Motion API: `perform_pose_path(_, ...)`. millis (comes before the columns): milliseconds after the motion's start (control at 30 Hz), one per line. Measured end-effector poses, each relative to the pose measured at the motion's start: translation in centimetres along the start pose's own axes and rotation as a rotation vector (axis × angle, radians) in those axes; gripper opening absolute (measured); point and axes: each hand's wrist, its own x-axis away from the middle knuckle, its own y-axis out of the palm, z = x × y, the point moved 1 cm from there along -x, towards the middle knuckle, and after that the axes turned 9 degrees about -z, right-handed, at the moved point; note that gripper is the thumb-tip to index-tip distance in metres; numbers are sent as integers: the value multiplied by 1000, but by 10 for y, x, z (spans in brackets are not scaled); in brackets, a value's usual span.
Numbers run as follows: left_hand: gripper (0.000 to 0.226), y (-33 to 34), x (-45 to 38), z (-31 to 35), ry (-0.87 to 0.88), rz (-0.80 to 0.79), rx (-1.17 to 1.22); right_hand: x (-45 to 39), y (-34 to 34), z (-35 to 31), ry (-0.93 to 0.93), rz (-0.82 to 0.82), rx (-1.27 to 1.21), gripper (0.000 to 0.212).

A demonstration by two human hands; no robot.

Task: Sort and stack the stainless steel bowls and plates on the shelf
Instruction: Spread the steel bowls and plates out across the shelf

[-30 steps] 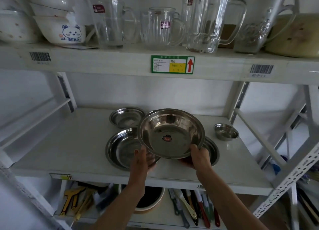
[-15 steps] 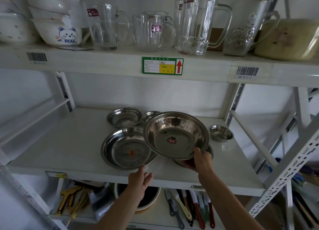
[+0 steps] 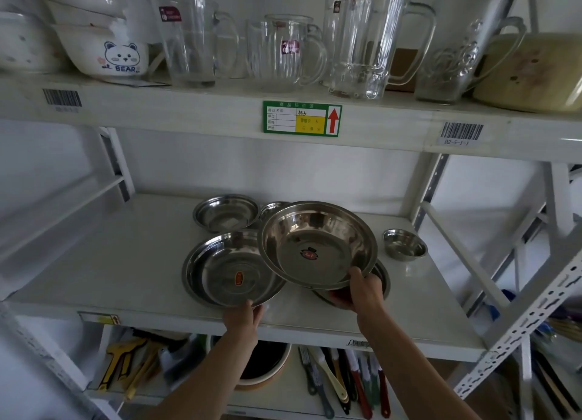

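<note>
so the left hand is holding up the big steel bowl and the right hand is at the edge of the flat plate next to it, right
Not quite: the hands are swapped. In the head view the right hand holds up the big steel bowl, tilted, by its near rim, and the left hand is at the near edge of the flat plate beside it.

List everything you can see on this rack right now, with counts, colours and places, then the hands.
Large steel bowl: 1, silver, held tilted above middle shelf.
Steel plate: 1, silver, front centre of middle shelf.
Second plate: 1, silver, mostly hidden under held bowl.
Medium steel bowl: 1, silver, back of middle shelf.
Small steel bowl: 1, silver, right side.
Partly hidden steel dish: 1, silver, behind held bowl.
Glass mugs: several, clear, top shelf.
Bear bowl: 1, white, top left.
Price label: 1, green, top shelf edge.
Utensils: many, mixed colours, bottom shelf.
Left hand: at plate's front rim; grip unclear.
Right hand: grip on large bowl's rim.
</note>
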Motion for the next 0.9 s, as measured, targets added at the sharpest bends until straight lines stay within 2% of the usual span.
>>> perform_pose_path(67,13,-2,-5,3,22,-1,16,-1,2,0,-2,5,13,14)
perform_pose_path(300,24,-12,-16,17,61,-17,69,-3,18,0,-6,3,31,14)
perform_pose_path(567,15,-37,-29,50,132,23,79,-14,53,8,-14,-11,143,20)
perform_pose_path(667,10,-51,-35,68,142,50,65,-11,70,6,-14,-30,128,25)
perform_pose_path(900,13,-83,-40,116,199,86,95,-10,113,14,14,-126,41,19)
